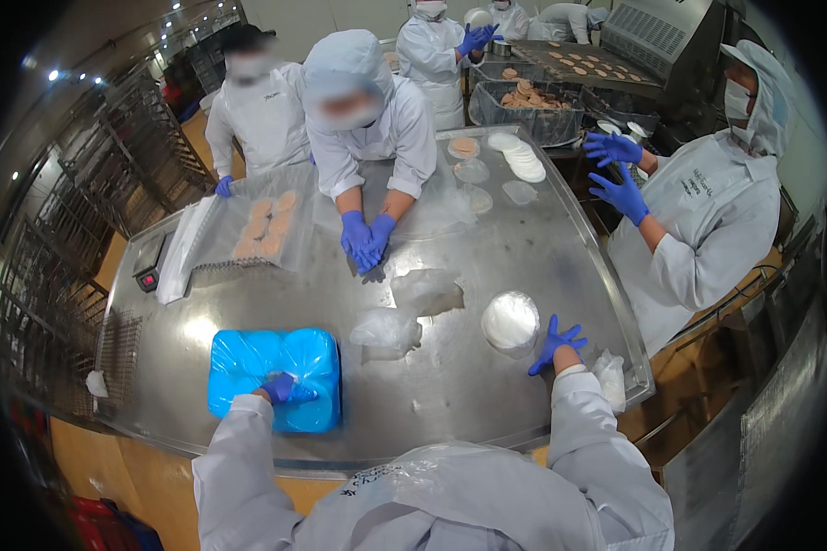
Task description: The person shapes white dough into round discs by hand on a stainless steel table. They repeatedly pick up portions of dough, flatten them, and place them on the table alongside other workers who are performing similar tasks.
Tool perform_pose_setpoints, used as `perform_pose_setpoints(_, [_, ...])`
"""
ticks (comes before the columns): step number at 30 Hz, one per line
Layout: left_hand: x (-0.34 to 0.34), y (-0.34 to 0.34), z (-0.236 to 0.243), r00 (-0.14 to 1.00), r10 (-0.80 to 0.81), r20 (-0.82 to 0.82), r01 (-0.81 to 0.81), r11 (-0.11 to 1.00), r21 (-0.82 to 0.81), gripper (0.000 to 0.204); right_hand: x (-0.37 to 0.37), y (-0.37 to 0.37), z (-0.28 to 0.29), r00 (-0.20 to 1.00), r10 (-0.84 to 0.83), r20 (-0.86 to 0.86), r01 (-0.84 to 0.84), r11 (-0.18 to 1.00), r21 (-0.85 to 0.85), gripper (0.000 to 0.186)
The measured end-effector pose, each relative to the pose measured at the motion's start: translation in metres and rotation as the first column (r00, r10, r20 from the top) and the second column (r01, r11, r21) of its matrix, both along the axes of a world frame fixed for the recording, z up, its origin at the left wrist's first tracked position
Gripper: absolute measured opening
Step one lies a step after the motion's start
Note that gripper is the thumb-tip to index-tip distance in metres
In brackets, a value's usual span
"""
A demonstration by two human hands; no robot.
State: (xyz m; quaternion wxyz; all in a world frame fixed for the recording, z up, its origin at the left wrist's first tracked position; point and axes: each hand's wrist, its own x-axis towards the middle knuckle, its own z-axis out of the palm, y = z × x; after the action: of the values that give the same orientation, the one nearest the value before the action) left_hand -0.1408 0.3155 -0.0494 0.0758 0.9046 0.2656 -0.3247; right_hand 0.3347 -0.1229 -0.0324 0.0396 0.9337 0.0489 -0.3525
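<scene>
My left hand (281, 387), in a blue glove, is closed on the bunched film at the middle of a bright blue plastic-wrapped pack (239, 367). The pack sits near the table's front edge, its contents hidden by the film; my fingertips partly blend into the blue. On the right, my right hand (557, 347) is open with fingers spread, low over the tabletop and holding nothing. Just left of it stands a round stack of white discs (510, 321) in clear wrap. Crumpled clear plastic bags (386, 331) lie between the pack and the stack.
Across the steel table (459, 395), a co-worker's clasped gloved hands (368, 241) rest on it. Pink patties (266, 225) lie on film at far left, beside a small scale (149, 275). White discs (518, 156) lie far right. Another co-worker's raised hands (620, 174) are at right.
</scene>
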Motion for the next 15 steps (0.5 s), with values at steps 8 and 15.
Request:
perform_pose_setpoints(8, [-0.034, 0.043, -0.088, 0.942, 0.129, 0.309, -0.101, 0.989, -0.105, 0.031, -0.002, -0.005, -0.002, 1.000, 0.013, 0.013, -0.013, 1.000, 0.011, 0.155])
perform_pose_setpoints(15, [-0.085, 0.067, -0.141, 0.762, 0.299, 0.574, -0.196, 0.952, -0.236, 0.028, -0.007, 0.012, -0.003, 1.000, -0.002, -0.013, 0.002, 1.000, 0.017, 0.148])
